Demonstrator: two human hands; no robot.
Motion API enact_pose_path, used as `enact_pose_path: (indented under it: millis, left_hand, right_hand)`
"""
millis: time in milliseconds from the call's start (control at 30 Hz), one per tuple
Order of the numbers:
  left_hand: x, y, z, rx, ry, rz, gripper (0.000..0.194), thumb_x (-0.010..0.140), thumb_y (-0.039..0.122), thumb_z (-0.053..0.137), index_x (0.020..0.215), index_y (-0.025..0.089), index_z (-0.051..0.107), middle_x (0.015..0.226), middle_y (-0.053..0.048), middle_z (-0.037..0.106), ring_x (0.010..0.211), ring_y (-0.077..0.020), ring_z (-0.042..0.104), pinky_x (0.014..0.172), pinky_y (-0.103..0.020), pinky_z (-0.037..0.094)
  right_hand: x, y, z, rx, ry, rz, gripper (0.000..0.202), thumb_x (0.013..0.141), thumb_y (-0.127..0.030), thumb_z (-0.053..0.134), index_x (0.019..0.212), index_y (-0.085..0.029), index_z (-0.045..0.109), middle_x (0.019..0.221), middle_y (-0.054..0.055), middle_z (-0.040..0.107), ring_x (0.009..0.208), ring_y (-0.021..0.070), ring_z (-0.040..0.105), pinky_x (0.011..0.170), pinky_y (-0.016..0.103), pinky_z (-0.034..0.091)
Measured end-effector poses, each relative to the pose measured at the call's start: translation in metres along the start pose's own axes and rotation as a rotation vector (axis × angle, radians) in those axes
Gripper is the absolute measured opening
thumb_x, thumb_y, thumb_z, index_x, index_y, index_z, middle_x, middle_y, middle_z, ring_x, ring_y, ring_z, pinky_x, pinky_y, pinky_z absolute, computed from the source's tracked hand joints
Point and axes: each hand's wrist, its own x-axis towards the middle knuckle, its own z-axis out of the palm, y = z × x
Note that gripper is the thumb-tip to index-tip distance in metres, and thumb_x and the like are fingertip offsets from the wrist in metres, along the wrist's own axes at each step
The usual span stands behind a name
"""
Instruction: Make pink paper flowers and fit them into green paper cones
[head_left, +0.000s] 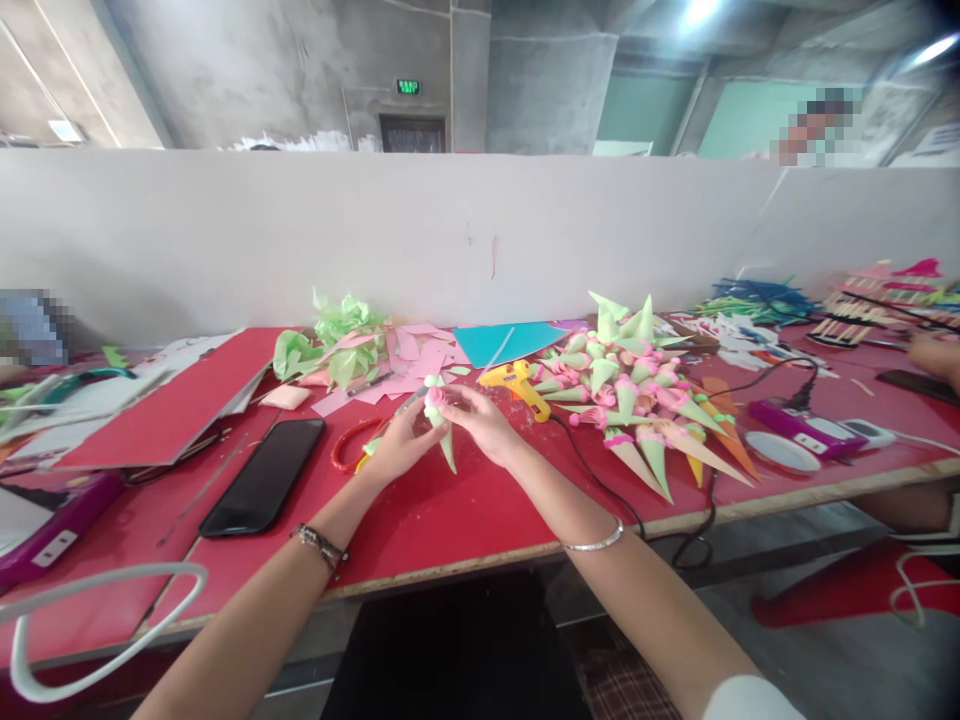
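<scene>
Between my two hands is a small craft cone, pale green with a pink rolled rose on top, its point hanging down. My left hand closes on it from the left. From the other side the fingers of my right hand press on the pink top. Just behind my right hand lies a yellow hot glue gun, its black cord trailing right. Red-handled scissors are partly hidden beside my left hand.
Finished-looking cones are heaped at the right. Pink paper, green tissue and a teal sheet lie at the back. A black phone rests left; a purple power strip sits right. Another person's hand shows at far right.
</scene>
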Motion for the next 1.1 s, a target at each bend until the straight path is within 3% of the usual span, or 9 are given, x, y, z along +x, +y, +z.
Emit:
enact_pose_path:
  millis: [233, 467, 667, 833, 1100]
  left_hand:
    - [-0.0002, -0.0013, -0.0012, 0.058, -0.031, 0.006, 0.046, 0.074, 0.031, 0.054, 0.115, 0.013, 0.043, 0.096, -0.006, 0.059, 0.084, -0.0174, 0.056, 0.074, -0.03, 0.047]
    - [-0.0001, 0.0, -0.0014, 0.02, 0.001, -0.008, 0.044, 0.075, 0.03, 0.052, 0.113, 0.011, 0.044, 0.1, -0.008, 0.059, 0.085, -0.0173, 0.057, 0.075, -0.031, 0.047]
    - [-0.0007, 0.0021, -0.0023, 0.041, -0.026, 0.009, 0.041, 0.074, 0.028, 0.052, 0.111, 0.011, 0.046, 0.098, -0.006, 0.06, 0.086, -0.0174, 0.057, 0.077, -0.031, 0.047]
    - [-0.0021, 0.0015, -0.0012, 0.027, -0.051, 0.027, 0.042, 0.073, 0.027, 0.053, 0.111, 0.011, 0.045, 0.097, -0.007, 0.06, 0.086, -0.0175, 0.057, 0.074, -0.029, 0.048]
    - [-0.0026, 0.0066, 0.0002, 0.098, 0.06, 0.092, 0.044, 0.071, 0.018, 0.05, 0.113, 0.014, 0.043, 0.1, -0.006, 0.058, 0.087, -0.0163, 0.056, 0.072, -0.026, 0.047]
  right_hand:
    - [-0.0004, -0.0004, 0.0019, -0.211, 0.074, -0.037, 0.03, 0.068, -0.032, 0.063, 0.095, -0.021, 0.059, 0.093, 0.002, 0.061, 0.085, 0.0144, 0.055, 0.074, 0.027, 0.043]
    - [0.0022, 0.0014, 0.0006, -0.067, -0.032, -0.041, 0.027, 0.077, -0.037, 0.053, 0.099, -0.023, 0.06, 0.099, 0.002, 0.061, 0.093, 0.0158, 0.055, 0.082, 0.03, 0.042]
    - [-0.0002, 0.0007, 0.0006, -0.183, -0.007, -0.021, 0.033, 0.071, -0.036, 0.06, 0.101, -0.021, 0.059, 0.099, 0.005, 0.061, 0.092, 0.0166, 0.055, 0.081, 0.031, 0.042]
    - [-0.0006, 0.0007, 0.0017, -0.242, 0.015, -0.093, 0.029, 0.07, -0.033, 0.061, 0.096, -0.021, 0.058, 0.093, 0.003, 0.06, 0.086, 0.0146, 0.055, 0.076, 0.028, 0.043]
    - [-0.0022, -0.0018, 0.0048, -0.31, -0.031, -0.171, 0.036, 0.067, -0.031, 0.064, 0.1, -0.022, 0.055, 0.1, 0.003, 0.056, 0.091, 0.0154, 0.053, 0.078, 0.028, 0.044]
